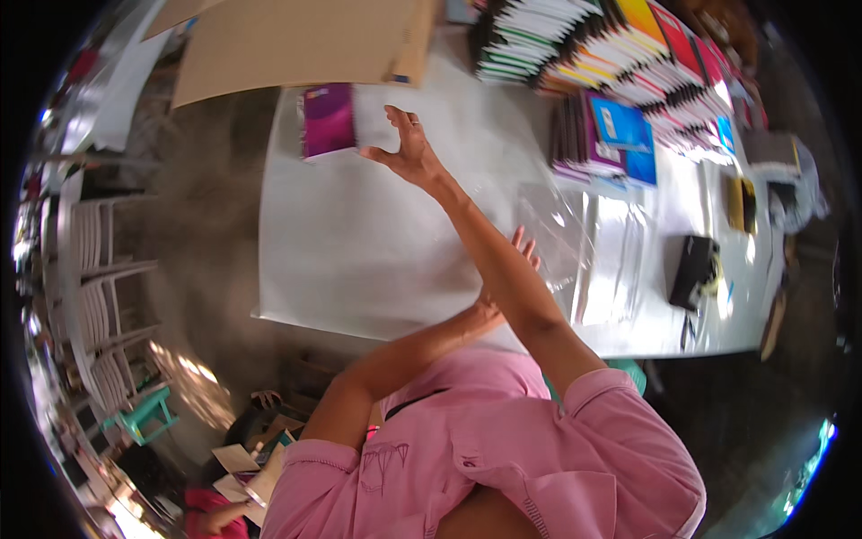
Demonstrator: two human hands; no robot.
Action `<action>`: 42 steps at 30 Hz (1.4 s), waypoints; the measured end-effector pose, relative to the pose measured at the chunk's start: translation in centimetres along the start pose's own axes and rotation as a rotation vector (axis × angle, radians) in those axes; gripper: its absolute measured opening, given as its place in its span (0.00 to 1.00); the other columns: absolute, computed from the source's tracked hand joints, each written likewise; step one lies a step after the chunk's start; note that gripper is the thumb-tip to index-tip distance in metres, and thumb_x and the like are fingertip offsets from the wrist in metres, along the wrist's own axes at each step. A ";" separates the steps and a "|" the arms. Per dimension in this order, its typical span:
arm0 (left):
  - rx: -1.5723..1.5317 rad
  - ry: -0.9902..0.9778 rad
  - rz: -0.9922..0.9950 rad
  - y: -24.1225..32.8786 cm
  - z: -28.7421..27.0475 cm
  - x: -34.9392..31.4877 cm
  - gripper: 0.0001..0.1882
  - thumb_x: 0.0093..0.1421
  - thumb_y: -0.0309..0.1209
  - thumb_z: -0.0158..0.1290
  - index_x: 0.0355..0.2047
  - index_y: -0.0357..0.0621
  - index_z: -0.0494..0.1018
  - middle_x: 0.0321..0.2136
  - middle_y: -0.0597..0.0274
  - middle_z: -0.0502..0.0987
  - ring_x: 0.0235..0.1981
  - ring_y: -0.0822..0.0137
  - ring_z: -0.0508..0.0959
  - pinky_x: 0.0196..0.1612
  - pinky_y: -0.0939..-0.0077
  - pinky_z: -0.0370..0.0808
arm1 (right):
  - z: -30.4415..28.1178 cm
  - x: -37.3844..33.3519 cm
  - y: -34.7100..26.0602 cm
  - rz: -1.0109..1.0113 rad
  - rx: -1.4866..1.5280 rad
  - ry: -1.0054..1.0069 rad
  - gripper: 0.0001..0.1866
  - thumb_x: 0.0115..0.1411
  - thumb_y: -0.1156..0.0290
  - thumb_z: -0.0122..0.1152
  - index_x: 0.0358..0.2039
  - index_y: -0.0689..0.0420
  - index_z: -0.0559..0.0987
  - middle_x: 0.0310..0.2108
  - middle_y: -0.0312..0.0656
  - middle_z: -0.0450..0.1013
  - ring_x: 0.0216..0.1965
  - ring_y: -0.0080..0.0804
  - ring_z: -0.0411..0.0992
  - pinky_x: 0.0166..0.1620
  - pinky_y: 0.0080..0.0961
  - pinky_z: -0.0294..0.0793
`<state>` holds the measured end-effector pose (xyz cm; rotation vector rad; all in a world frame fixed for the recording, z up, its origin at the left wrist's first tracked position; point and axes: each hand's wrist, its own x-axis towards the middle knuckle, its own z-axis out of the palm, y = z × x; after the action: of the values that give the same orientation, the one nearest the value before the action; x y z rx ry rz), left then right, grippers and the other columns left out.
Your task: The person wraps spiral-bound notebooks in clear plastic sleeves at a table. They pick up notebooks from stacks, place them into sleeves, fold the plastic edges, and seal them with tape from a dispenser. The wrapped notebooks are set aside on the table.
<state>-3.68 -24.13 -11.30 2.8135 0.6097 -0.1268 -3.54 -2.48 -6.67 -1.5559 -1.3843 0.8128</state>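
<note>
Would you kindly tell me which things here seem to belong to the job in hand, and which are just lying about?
Likely in the job:
purple notebook, nearest the right hand
clear plastic, beside the left hand
perhaps the stacked notebooks

Seemingly just lying about:
white chairs
green stool
black boxy object

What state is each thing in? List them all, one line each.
Right hand: open, fingers spread, empty.
Left hand: fingers extended, partly hidden.
Purple notebook: closed, lying flat.
Blue notebook: closed, atop a pile.
Far notebooks: closed, stacked.
Clear plastic: lying on the table.
Cardboard: overhanging the table's left edge.
Black case: on the table; whether closed, unclear.
Chairs: stacked.
</note>
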 end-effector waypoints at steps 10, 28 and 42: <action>-0.141 0.109 0.087 4.8 0.8 6.5 0.39 0.54 0.49 0.58 0.64 0.54 0.59 0.68 0.48 0.48 0.66 0.34 0.46 0.61 0.27 0.47 | -20.8 -26.7 7.9 0.130 -0.527 0.478 0.19 0.54 0.84 0.53 0.46 0.56 0.77 0.48 0.48 0.70 0.49 0.49 0.70 0.49 0.39 0.70; 0.016 0.216 0.326 8.7 -4.5 14.7 0.35 0.55 0.26 0.54 0.63 0.66 0.62 0.67 0.59 0.55 0.68 0.48 0.52 0.62 0.35 0.52 | -35.0 -33.2 16.0 0.543 -0.432 0.230 0.17 0.56 0.77 0.57 0.47 0.56 0.72 0.45 0.51 0.70 0.41 0.47 0.72 0.44 0.39 0.68; -0.146 0.081 0.024 9.0 -2.8 14.3 0.64 0.35 0.47 0.67 0.69 0.48 0.44 0.66 0.58 0.56 0.68 0.48 0.51 0.64 0.38 0.48 | -36.1 -35.6 17.4 0.100 -0.878 0.306 0.23 0.53 0.74 0.58 0.52 0.54 0.72 0.56 0.47 0.64 0.62 0.41 0.58 0.63 0.49 0.54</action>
<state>13.16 -25.59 -8.46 2.6938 0.5779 0.0351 30.00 -44.05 -10.75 -2.2989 -1.5175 -0.0428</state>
